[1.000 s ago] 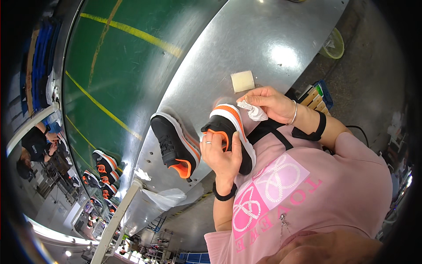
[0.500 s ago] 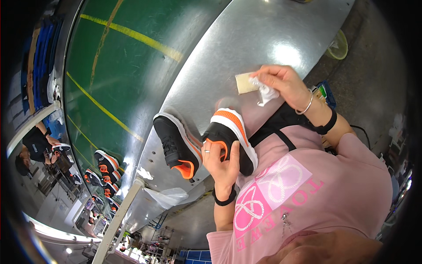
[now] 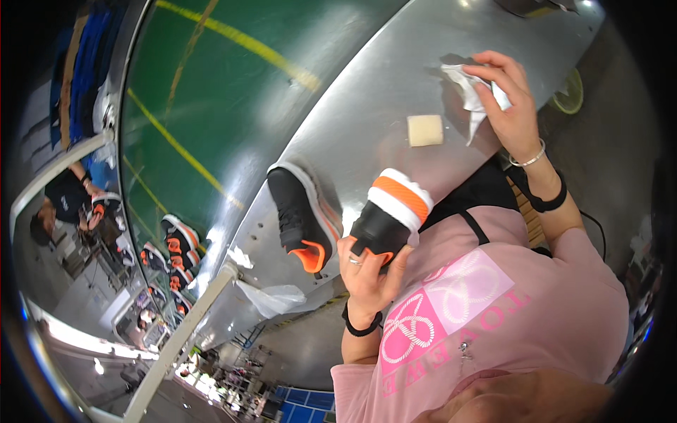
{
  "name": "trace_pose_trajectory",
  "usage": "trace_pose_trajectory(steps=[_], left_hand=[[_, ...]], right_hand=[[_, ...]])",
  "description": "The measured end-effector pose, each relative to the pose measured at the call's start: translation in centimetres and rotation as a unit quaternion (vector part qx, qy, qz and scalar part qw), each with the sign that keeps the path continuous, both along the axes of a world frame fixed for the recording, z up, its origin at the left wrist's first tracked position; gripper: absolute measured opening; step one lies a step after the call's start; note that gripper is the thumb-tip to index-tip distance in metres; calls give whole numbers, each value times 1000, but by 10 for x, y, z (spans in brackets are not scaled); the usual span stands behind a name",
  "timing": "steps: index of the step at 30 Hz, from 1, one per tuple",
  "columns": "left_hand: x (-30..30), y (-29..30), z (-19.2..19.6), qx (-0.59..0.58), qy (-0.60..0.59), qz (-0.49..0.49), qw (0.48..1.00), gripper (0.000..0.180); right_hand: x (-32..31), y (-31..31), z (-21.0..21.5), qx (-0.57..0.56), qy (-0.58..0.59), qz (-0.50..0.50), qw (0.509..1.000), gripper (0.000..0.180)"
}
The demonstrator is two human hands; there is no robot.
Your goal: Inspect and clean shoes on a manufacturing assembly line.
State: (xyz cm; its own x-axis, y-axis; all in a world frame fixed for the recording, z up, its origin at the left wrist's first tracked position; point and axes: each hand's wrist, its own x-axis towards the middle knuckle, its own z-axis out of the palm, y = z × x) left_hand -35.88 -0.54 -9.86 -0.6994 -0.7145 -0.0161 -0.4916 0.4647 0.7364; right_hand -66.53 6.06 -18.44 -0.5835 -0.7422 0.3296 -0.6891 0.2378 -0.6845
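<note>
My left hand (image 3: pixel 367 271) grips a black shoe with an orange and white sole (image 3: pixel 391 215) by its lower end, close to my pink shirt. My right hand (image 3: pixel 509 99) is stretched out over the metal table (image 3: pixel 367 92) and holds a crumpled white cloth (image 3: pixel 467 86), which touches the table surface. A beige sponge block (image 3: pixel 425 130) lies on the table between the cloth and the held shoe. A second black shoe with an orange toe (image 3: pixel 303 215) lies on the table just left of the held one.
A green conveyor belt with yellow lines (image 3: pixel 211 106) runs along the table's left side and carries several more black and orange shoes (image 3: pixel 176 243). Another person in black (image 3: pixel 63 201) works beside it. A clear plastic bag (image 3: pixel 271 299) hangs by a white pole (image 3: pixel 183 338).
My right hand has left the held shoe and carried the white cloth away over the table, past the sponge block. My left hand still holds the shoe.
</note>
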Motion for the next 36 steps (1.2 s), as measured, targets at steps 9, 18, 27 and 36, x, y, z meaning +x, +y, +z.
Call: trace_pose_trajectory(steps=[9,18,27,36], left_hand=[[20,-38,7,-284,-55,-123,949,25],[54,-40,-16,-299,-215,-77,926,22],[75,-26,-24,-180,-83,159,967,32],[67,-23,-15,-87,-132,237,959,66]], right_hand=[[44,9,3,43,-252,95,962,20],[77,-7,-2,17,-230,248,941,25],[97,-17,2,28,-231,289,929,26],[109,-26,-10,40,-225,336,914,23]])
